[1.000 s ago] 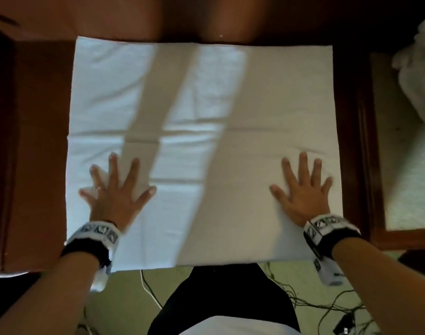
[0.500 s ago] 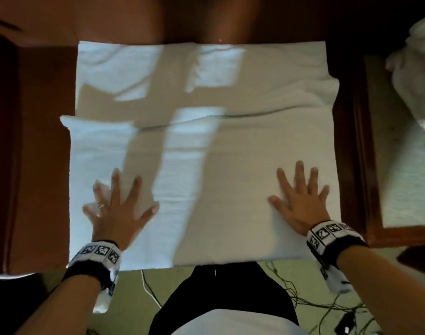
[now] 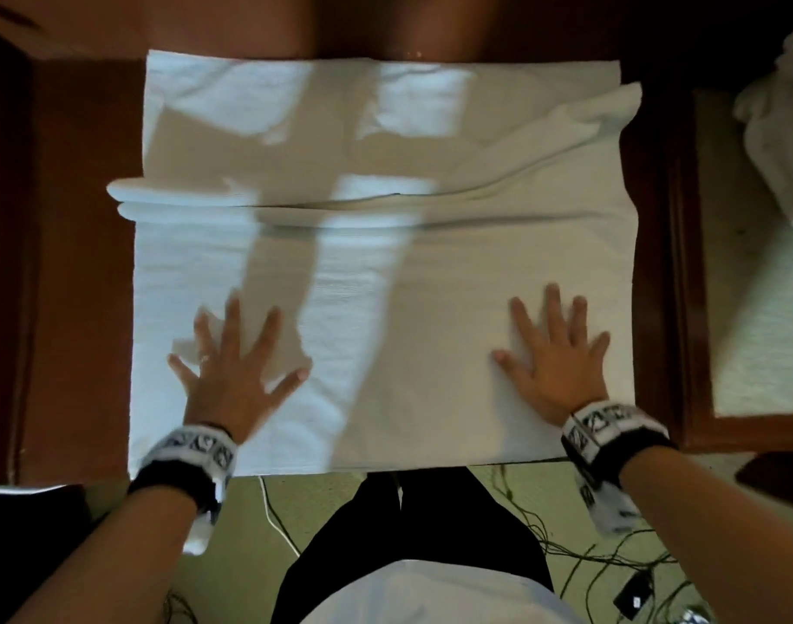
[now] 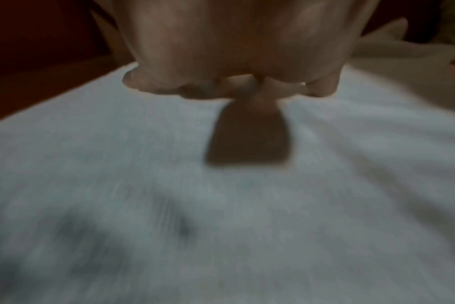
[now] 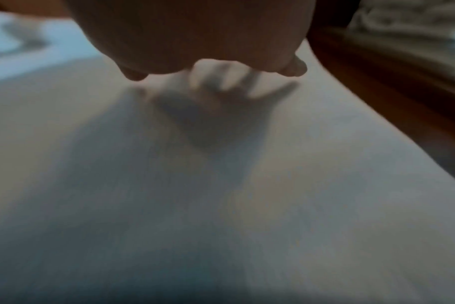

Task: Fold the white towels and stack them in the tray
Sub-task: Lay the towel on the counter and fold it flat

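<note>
A large white towel (image 3: 385,272) lies spread across the dark wooden table (image 3: 70,263), with a raised crease running left to right across its middle. My left hand (image 3: 232,362) lies flat on the towel's near left part, fingers spread. On the near right part my right hand (image 3: 552,353) presses flat in the same way. The two wrist views show the towel (image 4: 221,205) (image 5: 221,185) blurred under each palm. A wooden tray (image 3: 701,263) lined with pale cloth stands at the right.
A heap of crumpled white towels (image 3: 773,105) lies at the tray's far right corner. Below the table's near edge are a green floor with cables (image 3: 565,556) and my dark trousers. The towel's near edge hangs at the table's front.
Both hands slid toward me with the towel. The cloth bunched into a ridge across the middle and its far right corner rumpled.
</note>
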Demonstrator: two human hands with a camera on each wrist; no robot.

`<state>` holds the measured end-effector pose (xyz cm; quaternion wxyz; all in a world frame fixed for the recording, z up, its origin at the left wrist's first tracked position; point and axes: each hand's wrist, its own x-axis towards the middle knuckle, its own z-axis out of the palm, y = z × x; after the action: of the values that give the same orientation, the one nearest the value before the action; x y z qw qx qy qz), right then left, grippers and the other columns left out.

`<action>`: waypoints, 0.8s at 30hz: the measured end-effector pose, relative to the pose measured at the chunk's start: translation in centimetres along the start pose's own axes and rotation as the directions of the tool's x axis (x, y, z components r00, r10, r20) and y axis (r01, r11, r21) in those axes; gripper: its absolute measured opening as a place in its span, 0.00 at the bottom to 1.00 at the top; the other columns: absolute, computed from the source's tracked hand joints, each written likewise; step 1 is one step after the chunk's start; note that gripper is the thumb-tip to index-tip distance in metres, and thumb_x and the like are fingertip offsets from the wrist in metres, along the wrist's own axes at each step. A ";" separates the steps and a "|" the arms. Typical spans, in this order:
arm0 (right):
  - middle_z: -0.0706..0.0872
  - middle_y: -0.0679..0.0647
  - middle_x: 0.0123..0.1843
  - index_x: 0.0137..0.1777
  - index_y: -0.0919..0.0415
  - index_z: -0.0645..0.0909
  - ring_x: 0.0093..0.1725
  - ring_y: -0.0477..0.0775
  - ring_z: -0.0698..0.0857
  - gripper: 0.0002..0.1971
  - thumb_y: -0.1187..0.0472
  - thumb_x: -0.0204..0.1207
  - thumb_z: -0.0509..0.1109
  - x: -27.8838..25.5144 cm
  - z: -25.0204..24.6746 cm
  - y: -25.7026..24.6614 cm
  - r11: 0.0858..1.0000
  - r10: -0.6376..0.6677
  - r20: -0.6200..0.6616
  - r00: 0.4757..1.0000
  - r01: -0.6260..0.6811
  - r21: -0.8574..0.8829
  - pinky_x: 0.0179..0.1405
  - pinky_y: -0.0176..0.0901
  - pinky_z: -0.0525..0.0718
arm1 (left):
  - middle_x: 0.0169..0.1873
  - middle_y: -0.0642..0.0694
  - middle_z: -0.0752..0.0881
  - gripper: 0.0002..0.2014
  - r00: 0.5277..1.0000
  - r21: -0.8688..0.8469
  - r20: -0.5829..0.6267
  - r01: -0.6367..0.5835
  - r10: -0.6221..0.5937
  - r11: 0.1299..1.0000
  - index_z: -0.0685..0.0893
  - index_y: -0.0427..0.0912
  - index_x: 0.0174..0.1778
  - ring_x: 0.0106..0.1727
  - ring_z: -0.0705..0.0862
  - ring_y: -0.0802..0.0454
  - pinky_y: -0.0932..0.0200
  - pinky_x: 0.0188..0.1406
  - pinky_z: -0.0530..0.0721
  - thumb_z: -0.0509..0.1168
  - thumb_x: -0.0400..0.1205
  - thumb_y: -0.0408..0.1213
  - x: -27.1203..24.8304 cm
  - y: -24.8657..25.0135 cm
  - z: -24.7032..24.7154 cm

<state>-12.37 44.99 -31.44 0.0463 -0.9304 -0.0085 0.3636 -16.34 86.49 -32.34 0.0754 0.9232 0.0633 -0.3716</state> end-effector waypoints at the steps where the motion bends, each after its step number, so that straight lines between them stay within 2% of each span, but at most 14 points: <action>1: 0.19 0.49 0.84 0.83 0.34 0.26 0.84 0.69 0.27 0.40 0.22 0.75 0.36 -0.8 1.1 0.2 1.000 -0.004 0.021 1.000 0.004 -0.029 0.76 0.86 0.48 | 0.82 0.52 0.19 0.46 1.000 -0.008 0.008 0.003 -0.003 1.000 0.27 0.70 0.83 0.86 0.30 0.30 0.11 0.74 0.48 0.38 0.74 0.84 -0.8 -0.1 0.9; 3: 0.17 0.48 0.82 0.82 0.33 0.24 0.83 0.69 0.24 0.41 0.21 0.73 0.35 -0.7 2.0 0.8 0.998 0.003 0.020 1.000 -0.002 -0.058 0.76 0.87 0.47 | 0.81 0.51 0.17 0.45 0.999 -0.011 0.014 0.033 -0.033 0.999 0.25 0.70 0.82 0.85 0.28 0.29 0.11 0.74 0.47 0.33 0.72 0.83 -0.7 -0.3 1.4; 5: 0.18 0.47 0.83 0.82 0.32 0.25 0.83 0.68 0.25 0.42 0.20 0.72 0.36 1.0 1.5 1.0 0.999 -0.007 -0.046 0.999 0.004 -0.054 0.75 0.88 0.45 | 0.79 0.51 0.15 0.45 0.999 0.017 -0.024 0.049 -0.048 0.999 0.21 0.70 0.80 0.85 0.28 0.29 0.12 0.75 0.46 0.29 0.71 0.84 0.7 -0.2 0.9; 7: 0.21 0.47 0.85 0.83 0.32 0.27 0.84 0.68 0.27 0.42 0.19 0.73 0.38 2.7 0.4 1.0 0.998 -0.023 -0.097 0.995 0.017 -0.056 0.76 0.87 0.46 | 0.80 0.50 0.16 0.43 0.996 0.052 -0.079 0.036 -0.032 0.998 0.19 0.70 0.78 0.85 0.30 0.29 0.12 0.76 0.47 0.31 0.73 0.83 2.1 -0.1 0.2; 9: 0.24 0.47 0.86 0.84 0.33 0.32 0.85 0.67 0.29 0.42 0.20 0.74 0.40 3.4 -0.4 0.6 0.999 -0.024 -0.111 0.994 0.020 -0.041 0.77 0.85 0.46 | 0.83 0.50 0.20 0.43 0.993 0.033 -0.112 0.023 -0.019 0.999 0.22 0.70 0.80 0.87 0.32 0.31 0.14 0.77 0.47 0.37 0.75 0.80 2.5 0.1 -0.4; 11: 0.26 0.48 0.87 0.86 0.36 0.35 0.86 0.64 0.31 0.42 0.22 0.75 0.40 2.1 0.1 0.1 1.000 -0.014 -0.133 0.991 0.015 0.005 0.79 0.82 0.46 | 0.85 0.51 0.23 0.43 0.991 -0.011 -0.130 0.007 -0.008 1.000 0.26 0.69 0.83 0.87 0.33 0.34 0.16 0.79 0.44 0.40 0.78 0.78 1.1 0.1 0.1; 13: 0.25 0.48 0.86 0.86 0.38 0.36 0.86 0.62 0.31 0.42 0.23 0.76 0.40 -0.7 2.2 0.1 0.999 -0.002 -0.172 0.985 0.008 0.031 0.80 0.81 0.46 | 0.84 0.52 0.21 0.42 0.993 -0.016 -0.117 -0.021 0.019 1.000 0.27 0.69 0.83 0.87 0.31 0.36 0.19 0.79 0.40 0.38 0.79 0.79 -1.5 -0.9 2.5; 15: 0.20 0.47 0.84 0.85 0.37 0.30 0.85 0.61 0.28 0.41 0.23 0.77 0.38 -4.1 5.1 0.9 1.000 0.017 -0.112 0.994 -0.015 0.018 0.79 0.82 0.46 | 0.83 0.54 0.21 0.41 0.997 -0.008 -0.074 -0.022 0.021 1.000 0.29 0.68 0.84 0.86 0.30 0.37 0.18 0.79 0.40 0.34 0.77 0.79 -5.0 -2.7 5.6; 18: 0.18 0.48 0.83 0.83 0.36 0.25 0.85 0.64 0.27 0.40 0.23 0.76 0.33 -6.5 7.9 2.2 0.998 0.029 -0.054 0.998 -0.031 -0.046 0.79 0.83 0.49 | 0.84 0.56 0.22 0.42 0.997 -0.014 -0.044 0.057 -0.058 0.998 0.32 0.68 0.86 0.86 0.32 0.34 0.17 0.79 0.43 0.30 0.76 0.79 -8.0 -6.0 8.3; 22: 0.25 0.52 0.87 0.87 0.41 0.34 0.87 0.62 0.32 0.40 0.25 0.79 0.39 -7.8 8.7 2.8 1.000 0.019 -0.178 0.984 -0.020 0.000 0.81 0.78 0.49 | 0.86 0.47 0.26 0.45 0.990 0.010 -0.116 0.081 -0.079 0.997 0.35 0.63 0.88 0.87 0.40 0.28 0.20 0.80 0.46 0.32 0.76 0.79 -8.2 -6.1 8.1; 24: 0.23 0.51 0.86 0.85 0.40 0.30 0.86 0.63 0.31 0.42 0.23 0.77 0.40 -8.7 9.7 3.9 0.998 0.016 -0.147 0.989 -0.023 -0.050 0.81 0.78 0.48 | 0.87 0.44 0.30 0.48 0.985 0.059 -0.172 -0.007 0.017 0.998 0.35 0.61 0.88 0.88 0.41 0.31 0.21 0.80 0.46 0.36 0.75 0.81 -7.9 -4.8 8.6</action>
<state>-25.38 41.46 -32.99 0.0190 -0.9555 -0.0054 0.2942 -28.69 89.14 -33.41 0.0449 0.9540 0.0529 -0.2915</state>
